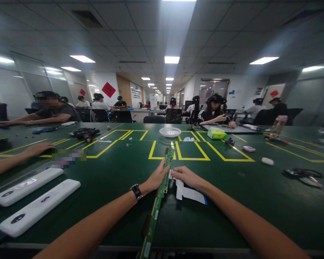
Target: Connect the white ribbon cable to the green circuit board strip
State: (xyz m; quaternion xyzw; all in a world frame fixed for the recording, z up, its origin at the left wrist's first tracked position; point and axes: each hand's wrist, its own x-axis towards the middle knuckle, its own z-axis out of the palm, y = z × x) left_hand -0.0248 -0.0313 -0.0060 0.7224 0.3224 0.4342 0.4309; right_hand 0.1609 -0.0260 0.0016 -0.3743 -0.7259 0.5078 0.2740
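Note:
A long, narrow green circuit board (pixel 158 201) runs from the table's front edge away from me, slanting slightly right. My left hand (pixel 157 177), with a black watch on its wrist, is closed around the board's upper part. On the board's right side, my right hand (pixel 187 176) pinches the end of a white flat ribbon cable (pixel 192 194). The cable is folded, hangs down to the right and has a blue tip. Whether its pinched end is joined to the board is hidden by my fingers.
Two white power strips (pixel 40 207) lie at left, near another person's hand (pixel 39 148). Ahead stand a white plastic basket (pixel 170 132) and a green tissue pack (pixel 216 133). A black power tool (pixel 85 134) rests at back left; a white mouse-like object (pixel 267 161) lies right.

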